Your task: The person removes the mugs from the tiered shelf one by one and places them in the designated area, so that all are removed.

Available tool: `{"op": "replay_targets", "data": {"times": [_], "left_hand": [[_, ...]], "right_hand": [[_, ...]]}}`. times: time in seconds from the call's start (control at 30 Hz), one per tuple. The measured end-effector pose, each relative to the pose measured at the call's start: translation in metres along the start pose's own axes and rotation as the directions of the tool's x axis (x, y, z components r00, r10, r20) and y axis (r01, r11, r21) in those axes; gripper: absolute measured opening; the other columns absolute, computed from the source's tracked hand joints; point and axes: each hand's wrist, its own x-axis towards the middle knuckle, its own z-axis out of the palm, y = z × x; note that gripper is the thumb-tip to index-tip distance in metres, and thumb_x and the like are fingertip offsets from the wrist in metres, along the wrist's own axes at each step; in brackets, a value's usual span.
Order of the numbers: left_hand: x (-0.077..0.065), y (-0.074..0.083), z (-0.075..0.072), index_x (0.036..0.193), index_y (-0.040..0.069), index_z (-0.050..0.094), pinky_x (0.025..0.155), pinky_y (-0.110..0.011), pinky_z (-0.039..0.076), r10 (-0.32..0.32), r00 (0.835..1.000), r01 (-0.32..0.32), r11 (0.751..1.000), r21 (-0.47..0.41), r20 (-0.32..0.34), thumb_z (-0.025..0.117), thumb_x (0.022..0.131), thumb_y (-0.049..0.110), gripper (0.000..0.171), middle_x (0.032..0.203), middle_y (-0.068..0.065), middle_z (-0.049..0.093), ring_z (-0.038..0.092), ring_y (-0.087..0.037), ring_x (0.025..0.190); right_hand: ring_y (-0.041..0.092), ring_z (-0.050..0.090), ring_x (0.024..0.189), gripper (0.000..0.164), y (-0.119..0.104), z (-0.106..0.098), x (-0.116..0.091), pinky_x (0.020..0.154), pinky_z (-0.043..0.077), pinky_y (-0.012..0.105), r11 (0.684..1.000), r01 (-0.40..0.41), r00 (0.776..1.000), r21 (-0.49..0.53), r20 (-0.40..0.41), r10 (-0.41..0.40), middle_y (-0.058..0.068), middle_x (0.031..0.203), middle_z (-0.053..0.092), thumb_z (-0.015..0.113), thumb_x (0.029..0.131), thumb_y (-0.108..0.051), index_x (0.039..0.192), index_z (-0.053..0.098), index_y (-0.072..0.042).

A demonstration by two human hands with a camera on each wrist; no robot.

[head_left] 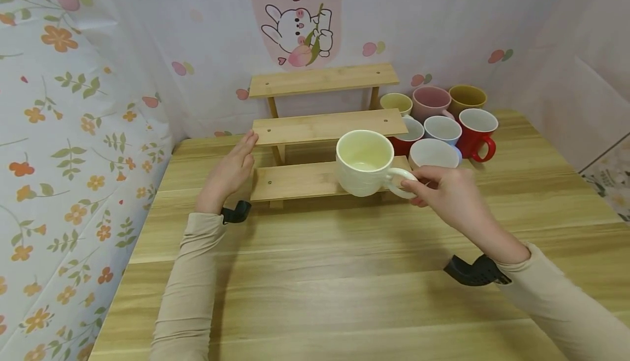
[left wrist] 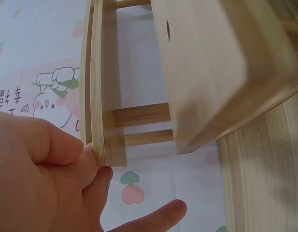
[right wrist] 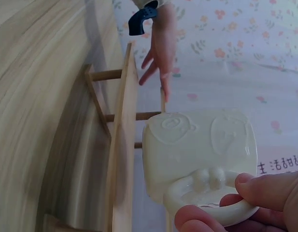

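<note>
My right hand (head_left: 450, 194) pinches the handle of a cream mug (head_left: 363, 167) between thumb and fingers. The mug is upright, in front of the right part of a three-tier wooden shelf (head_left: 295, 180). In the right wrist view, raised cartoon shapes show on the side of the mug (right wrist: 202, 140), above its looped handle. My left hand (head_left: 228, 172) touches the left end of the middle board with extended fingers. From the left wrist, the hand (left wrist: 47, 179) is seen against the end of that board (left wrist: 107, 145), one finger pointing away from it.
Right of the shelf several mugs stand close together, among them a red mug (head_left: 477, 128), a pink mug (head_left: 431, 103) and a white-lined mug (head_left: 434, 154) in front. All stand on a wood-grain table (head_left: 315, 295), with a printed cloth (head_left: 197, 38) behind.
</note>
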Motion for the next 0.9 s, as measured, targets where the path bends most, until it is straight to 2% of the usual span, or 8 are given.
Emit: {"op": "replay_targets", "data": {"times": [0.13,0.27,0.47,0.63,0.7,0.8,0.87,0.9], "left_hand": [[-0.001,-0.001,0.000,0.155,0.018,0.008,0.118,-0.052,0.015,-0.008,1.000,0.008,1.000,-0.007,0.005,0.018,0.104,0.026,0.053,0.162,0.004,-0.001,0.010,-0.029,0.147],[-0.001,-0.002,0.000,0.155,0.019,0.008,0.118,-0.052,0.014,-0.010,1.000,0.010,1.000,-0.012,0.000,0.018,0.104,0.026,0.053,0.162,0.004,-0.001,0.009,-0.028,0.148],[-0.001,-0.001,0.000,0.155,0.017,0.010,0.117,-0.052,0.016,0.008,1.000,-0.008,1.000,0.003,-0.007,0.019,0.104,0.025,0.053,0.162,0.003,0.001,0.012,-0.030,0.147],[-0.001,0.001,-0.001,0.155,0.017,0.009,0.117,-0.052,0.016,0.004,1.000,-0.004,1.000,0.006,0.001,0.019,0.104,0.024,0.053,0.162,0.003,0.000,0.013,-0.030,0.147],[0.000,0.000,-0.001,0.155,0.017,0.009,0.117,-0.052,0.016,0.004,1.000,-0.004,1.000,0.002,-0.001,0.019,0.104,0.025,0.053,0.162,0.004,0.000,0.012,-0.030,0.147],[-0.001,0.000,0.000,0.155,0.017,0.009,0.117,-0.052,0.016,0.008,1.000,-0.008,1.000,-0.007,-0.003,0.019,0.104,0.025,0.053,0.162,0.003,0.001,0.012,-0.031,0.147],[0.000,-0.001,0.000,0.155,0.017,0.010,0.117,-0.052,0.016,0.009,1.000,-0.010,1.000,-0.012,-0.004,0.019,0.104,0.025,0.053,0.162,0.002,0.001,0.012,-0.031,0.147],[-0.001,-0.001,0.000,0.155,0.017,0.010,0.117,-0.052,0.016,0.010,1.000,-0.010,1.000,-0.014,-0.005,0.019,0.104,0.025,0.053,0.162,0.002,0.001,0.012,-0.031,0.147]], "right_hand": [[-0.003,0.063,0.054,0.014,0.006,-0.008,-0.007,0.052,0.048,0.009,0.999,0.039,0.998,-0.031,-0.048,-0.041,0.013,0.078,0.072,0.075,0.080,-0.010,0.091,0.074,-0.002],[-0.014,0.057,0.053,0.015,0.011,-0.018,-0.014,0.051,0.046,0.006,0.997,0.034,0.996,-0.064,-0.080,-0.039,0.013,0.077,0.073,0.076,0.080,-0.011,0.092,0.074,-0.002],[-0.018,0.056,0.054,0.018,0.020,-0.032,-0.025,0.047,0.043,0.009,0.996,-0.006,0.991,-0.086,-0.135,-0.006,0.017,0.079,0.073,0.074,0.081,-0.011,0.097,0.074,-0.003],[-0.019,0.056,0.054,0.022,0.030,-0.046,-0.035,0.047,0.044,0.008,0.993,-0.088,0.984,-0.074,-0.160,0.076,0.021,0.084,0.072,0.073,0.084,-0.011,0.102,0.072,0.001],[-0.018,0.057,0.055,0.022,0.036,-0.052,-0.040,0.049,0.044,0.006,0.990,-0.114,0.981,-0.077,-0.169,0.100,0.004,0.077,0.075,0.072,0.084,-0.012,0.102,0.072,0.001],[-0.016,0.058,0.055,0.024,0.044,-0.061,-0.049,0.050,0.043,0.005,0.982,-0.171,0.974,-0.076,-0.164,0.157,-0.018,0.070,0.071,0.070,0.087,-0.018,0.102,0.071,0.000],[-0.013,0.060,0.055,0.027,0.049,-0.067,-0.055,0.053,0.044,0.003,0.973,-0.220,0.966,-0.069,-0.154,0.208,-0.027,0.069,0.066,0.068,0.088,-0.022,0.104,0.071,0.000],[-0.012,0.060,0.054,0.028,0.051,-0.070,-0.058,0.052,0.043,0.003,0.968,-0.242,0.961,-0.071,-0.152,0.230,-0.025,0.068,0.067,0.067,0.089,-0.024,0.104,0.070,0.000]]}}
